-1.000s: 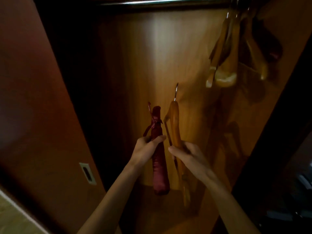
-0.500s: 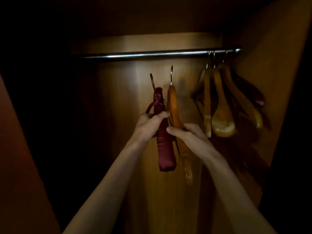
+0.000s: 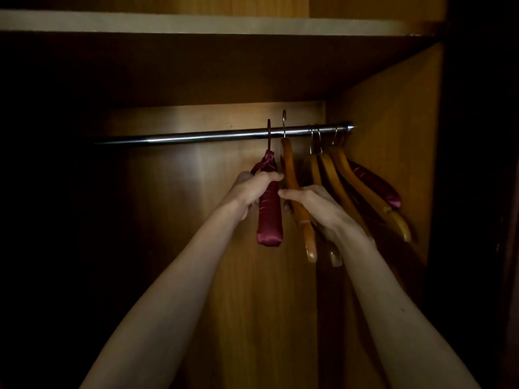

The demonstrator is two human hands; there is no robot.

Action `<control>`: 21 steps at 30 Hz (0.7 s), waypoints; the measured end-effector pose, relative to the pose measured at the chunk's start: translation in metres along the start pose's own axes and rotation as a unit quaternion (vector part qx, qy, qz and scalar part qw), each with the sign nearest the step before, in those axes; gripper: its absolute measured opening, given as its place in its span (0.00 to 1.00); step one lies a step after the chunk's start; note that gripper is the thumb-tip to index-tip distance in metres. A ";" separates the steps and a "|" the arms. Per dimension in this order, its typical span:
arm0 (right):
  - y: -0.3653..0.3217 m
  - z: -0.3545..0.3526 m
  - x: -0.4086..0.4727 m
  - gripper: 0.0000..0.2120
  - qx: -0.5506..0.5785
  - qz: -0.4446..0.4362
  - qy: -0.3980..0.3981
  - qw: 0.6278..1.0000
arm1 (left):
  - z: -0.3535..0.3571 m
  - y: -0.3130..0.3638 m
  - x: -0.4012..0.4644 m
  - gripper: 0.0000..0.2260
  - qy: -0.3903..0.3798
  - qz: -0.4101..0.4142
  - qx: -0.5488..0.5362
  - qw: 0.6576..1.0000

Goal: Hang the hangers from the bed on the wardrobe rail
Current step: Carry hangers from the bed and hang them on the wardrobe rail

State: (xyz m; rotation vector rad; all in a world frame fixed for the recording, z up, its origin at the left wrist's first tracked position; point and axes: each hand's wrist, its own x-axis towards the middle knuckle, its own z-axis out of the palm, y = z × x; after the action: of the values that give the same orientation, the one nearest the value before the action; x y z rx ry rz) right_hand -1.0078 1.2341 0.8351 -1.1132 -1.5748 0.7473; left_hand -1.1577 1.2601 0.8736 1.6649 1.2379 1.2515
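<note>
Up at twelve o'clock runs the shiny rail (image 3: 196,135), under a shelf (image 3: 196,23). Left hand (image 3: 254,189) holds the red padded hanger (image 3: 269,214) tight. Right hand (image 3: 311,203) holds the wooden hanger (image 3: 292,175) tight, just beside it. Both hooks stick up across the rail; I cannot tell if they sit on it. Over at two o'clock, more hung hangers (image 3: 362,186) dangle from the rail.

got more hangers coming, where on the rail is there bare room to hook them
The rail is bare from its dark left end up to the red padded hanger. From there rightward it is crowded: the wooden hanger, then the hung hangers bunched against the right wall.
</note>
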 end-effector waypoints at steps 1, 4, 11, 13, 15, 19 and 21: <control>-0.001 -0.002 0.005 0.14 0.002 0.003 0.001 1.000 | 0.002 0.002 0.006 0.08 -0.001 0.001 0.001 1.000; -0.006 -0.004 0.014 0.14 0.008 0.012 0.011 1.000 | 0.005 0.006 0.021 0.13 -0.004 -0.004 0.002 1.000; -0.001 -0.007 0.019 0.16 0.035 0.039 0.031 0.998 | 0.012 0.014 0.047 0.14 -0.033 -0.017 -0.003 0.999; 0.003 -0.010 0.018 0.14 0.021 0.041 0.030 0.998 | 0.015 0.016 0.054 0.10 -0.034 -0.017 -0.003 0.999; 0.007 -0.014 0.016 0.11 0.016 0.039 0.031 0.999 | 0.020 0.016 0.058 0.08 -0.038 -0.019 -0.009 0.999; 0.017 -0.021 0.012 0.10 0.033 0.040 0.031 0.998 | 0.036 0.008 0.066 0.08 -0.047 -0.025 -0.006 0.999; 0.020 -0.022 0.010 0.11 0.027 0.037 0.034 0.998 | 0.042 0.004 0.069 0.07 -0.041 -0.029 -0.007 0.999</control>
State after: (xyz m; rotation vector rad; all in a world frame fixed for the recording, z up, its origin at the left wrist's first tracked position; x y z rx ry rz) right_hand -0.9812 1.2493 0.8277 -1.1503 -1.4549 0.7900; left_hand -1.1113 1.3254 0.8855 1.6413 1.2169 1.1443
